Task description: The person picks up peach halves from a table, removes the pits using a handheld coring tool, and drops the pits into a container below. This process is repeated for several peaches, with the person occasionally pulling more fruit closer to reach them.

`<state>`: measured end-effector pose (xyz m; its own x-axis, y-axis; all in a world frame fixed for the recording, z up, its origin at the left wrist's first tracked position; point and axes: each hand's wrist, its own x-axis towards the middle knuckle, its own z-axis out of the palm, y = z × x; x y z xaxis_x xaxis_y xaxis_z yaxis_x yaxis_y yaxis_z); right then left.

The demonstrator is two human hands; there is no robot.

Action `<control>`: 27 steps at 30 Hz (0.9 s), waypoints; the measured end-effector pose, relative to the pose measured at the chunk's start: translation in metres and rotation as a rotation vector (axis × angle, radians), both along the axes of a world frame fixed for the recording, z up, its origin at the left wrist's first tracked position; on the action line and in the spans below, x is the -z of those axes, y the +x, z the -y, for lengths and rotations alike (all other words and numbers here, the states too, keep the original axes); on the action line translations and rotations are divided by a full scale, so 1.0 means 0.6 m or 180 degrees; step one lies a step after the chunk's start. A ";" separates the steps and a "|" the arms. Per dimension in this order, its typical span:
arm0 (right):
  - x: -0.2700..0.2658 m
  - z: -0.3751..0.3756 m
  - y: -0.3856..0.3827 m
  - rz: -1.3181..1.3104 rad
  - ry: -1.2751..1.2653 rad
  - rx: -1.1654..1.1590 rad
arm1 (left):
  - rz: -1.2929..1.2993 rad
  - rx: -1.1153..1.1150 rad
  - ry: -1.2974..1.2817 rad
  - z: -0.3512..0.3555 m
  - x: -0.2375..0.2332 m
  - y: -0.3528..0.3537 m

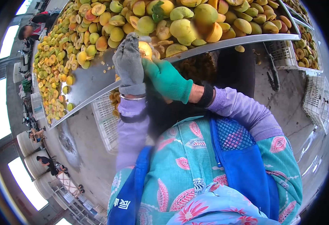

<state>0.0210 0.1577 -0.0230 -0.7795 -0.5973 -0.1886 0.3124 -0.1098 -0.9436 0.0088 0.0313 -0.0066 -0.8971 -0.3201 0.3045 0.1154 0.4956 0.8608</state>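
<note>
My left hand [130,62], in a grey glove, is closed round one side of a cut yellow fruit [145,50] at the near edge of the metal table [93,77]. From the right my right hand [168,80], in a green glove, presses its closed fingers against the lower side of that fruit. Whether those fingers also hold a tool is hidden. Beyond both hands lies a large heap of halved and whole yellow-green fruit [115,33].
A white crate [106,120] with fruit pieces is below the table edge. At the right stand another white crate [316,99] and a fruit-filled one [280,52]. People [48,163] are far left, near large pale tubs [36,165].
</note>
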 end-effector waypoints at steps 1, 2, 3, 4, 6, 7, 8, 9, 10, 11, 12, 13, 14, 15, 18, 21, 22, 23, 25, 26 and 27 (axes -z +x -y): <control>-0.003 0.001 0.001 0.0124 -0.0050 -0.0024 | -0.0163 -0.0117 -0.0653 0.012 0.016 -0.001; -0.005 0.001 0.000 0.0246 -0.0095 -0.0049 | -0.0330 -0.0233 -0.1301 0.019 0.025 -0.001; -0.009 -0.003 -0.002 0.0229 -0.0077 -0.0120 | -0.0152 -0.0337 -0.0544 0.014 0.023 -0.001; -0.012 -0.010 -0.005 0.0214 -0.0053 -0.0195 | 0.0031 -0.0440 0.0219 0.005 0.023 0.000; -0.026 -0.017 -0.004 0.0280 0.0050 -0.0280 | 0.0176 -0.0542 0.0792 0.000 0.024 0.004; -0.038 -0.020 0.000 0.0353 0.0129 -0.0280 | 0.0130 -0.0532 0.0601 0.000 0.024 0.005; -0.044 -0.021 -0.001 0.0398 0.0219 -0.0280 | 0.0056 -0.0520 0.0423 -0.001 0.023 0.002; -0.032 -0.017 0.000 0.0418 0.0124 -0.0213 | -0.0001 -0.0387 -0.0112 0.000 0.023 0.002; -0.011 -0.009 0.004 0.0446 0.0022 -0.0148 | -0.0049 -0.0253 -0.0654 0.005 0.021 0.004; 0.005 -0.003 0.003 0.0476 -0.0083 -0.0087 | -0.0096 -0.0121 -0.1199 0.011 0.018 0.006; 0.006 -0.011 -0.004 0.0222 0.0046 -0.0276 | 0.0163 0.0281 -0.0903 0.014 0.011 0.009; 0.007 -0.029 -0.013 -0.0035 0.0182 -0.0464 | 0.0417 0.0679 -0.0594 0.013 0.001 0.011; 0.006 -0.040 -0.020 -0.0308 0.0325 -0.0660 | 0.0652 0.1067 -0.0274 0.014 -0.005 0.011; 0.019 -0.035 -0.008 -0.0800 0.0555 -0.0269 | 0.0639 0.0886 0.0002 0.019 0.008 0.009; 0.037 -0.004 0.019 -0.1065 0.0704 0.0502 | 0.0403 0.0437 0.0923 -0.002 0.004 0.008; 0.037 -0.002 0.022 -0.1071 0.0582 0.0612 | 0.0011 -0.0007 0.0828 -0.007 0.036 0.008; 0.034 -0.003 0.021 -0.0998 0.0537 0.0590 | -0.0060 -0.0002 0.0824 -0.014 0.029 0.008; 0.033 -0.002 0.020 -0.0999 0.0509 0.0586 | -0.0130 0.0003 0.0819 -0.022 0.023 0.009; 0.035 0.000 0.022 -0.0980 0.0444 0.0588 | -0.0124 -0.0038 0.1308 -0.042 0.001 0.014; 0.039 0.003 0.021 -0.1141 0.0332 0.0663 | -0.0009 -0.0093 0.1202 -0.039 0.004 0.013; 0.041 0.005 0.016 -0.1306 0.0220 0.0733 | 0.0100 -0.0153 0.1096 -0.031 0.011 0.012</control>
